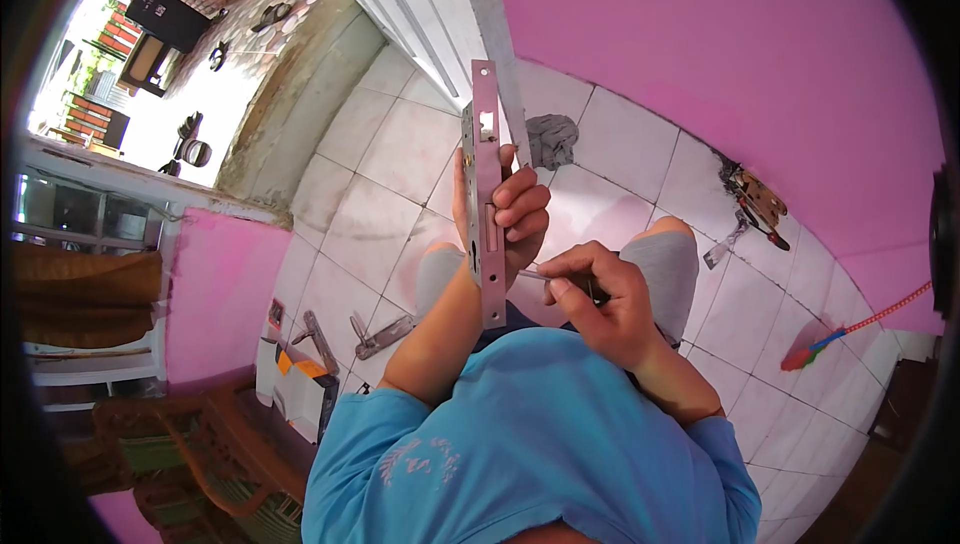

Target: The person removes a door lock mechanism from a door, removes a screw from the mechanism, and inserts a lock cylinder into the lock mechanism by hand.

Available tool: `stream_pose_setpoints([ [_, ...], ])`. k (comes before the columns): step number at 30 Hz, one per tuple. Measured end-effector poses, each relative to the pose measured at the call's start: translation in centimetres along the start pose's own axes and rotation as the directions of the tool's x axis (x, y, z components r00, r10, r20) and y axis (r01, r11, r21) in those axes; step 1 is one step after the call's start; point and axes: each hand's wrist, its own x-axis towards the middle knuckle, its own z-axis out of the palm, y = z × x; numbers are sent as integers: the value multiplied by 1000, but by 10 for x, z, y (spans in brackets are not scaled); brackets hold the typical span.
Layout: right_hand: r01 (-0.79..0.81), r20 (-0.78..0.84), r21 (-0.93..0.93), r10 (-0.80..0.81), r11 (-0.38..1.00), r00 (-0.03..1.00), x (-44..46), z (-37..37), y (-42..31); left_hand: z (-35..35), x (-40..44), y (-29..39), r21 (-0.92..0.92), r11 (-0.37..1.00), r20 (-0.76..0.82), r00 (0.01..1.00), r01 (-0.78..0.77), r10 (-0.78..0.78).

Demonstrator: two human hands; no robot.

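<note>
Lock (485, 179) is held before the chest, left hand (522, 212) wrapped around its body, probably to keep the long plate steady and visible, while right hand (605, 296) pinches a thin rod (533, 275) near it.

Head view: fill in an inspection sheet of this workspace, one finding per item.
Surface: tiled floor, smudged in places.
Job's things: lock with a long faceplate; thin rod.
Clutter: grey cloth near the white door; two door handles by a box; a mixed pile, hard to make out, by the pink wall.
Hands: left hand grips the lock; right hand pinches the rod.
Cables: nothing seen.
Surroundings: wooden furniture at lower left.
</note>
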Motion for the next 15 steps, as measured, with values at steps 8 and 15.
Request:
stream_pose_setpoints([
  [8, 48, 50, -15, -47, 999, 998, 4, 9, 2, 4, -3, 7, 4, 1000, -36, 999, 15, -14],
  [15, 93, 39, -254, -86, 963, 996, 8, 8, -4, 17, -2, 4, 141, 990, -230, 972, -23, 55],
])
